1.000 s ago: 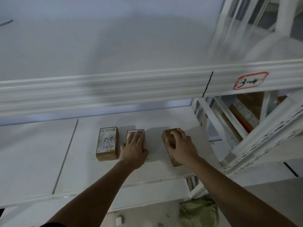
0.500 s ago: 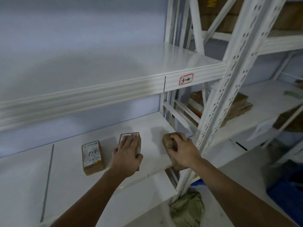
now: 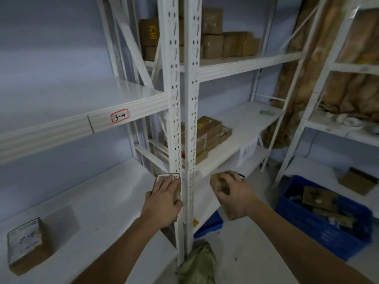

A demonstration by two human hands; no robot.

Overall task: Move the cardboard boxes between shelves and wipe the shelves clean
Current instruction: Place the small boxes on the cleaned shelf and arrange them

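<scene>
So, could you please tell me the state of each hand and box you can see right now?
left hand: grips the labelled box, lifted
right hand: grips the plain box, lifted
box marked 2-2: lying flat on the lower shelf, untouched
blue crate: open, holds cardboard pieces

Landmark: white upright post (image 3: 174, 111)
Left hand (image 3: 163, 201): grips labelled box (image 3: 167, 178) beside post
Right hand (image 3: 233, 194): grips brown box (image 3: 218, 184) right of post
Third box (image 3: 25, 245): far left of post

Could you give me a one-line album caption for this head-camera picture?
Left hand and right hand each carry a small cardboard box beside white shelf uprights; another labelled box sits on the shelf.
</scene>
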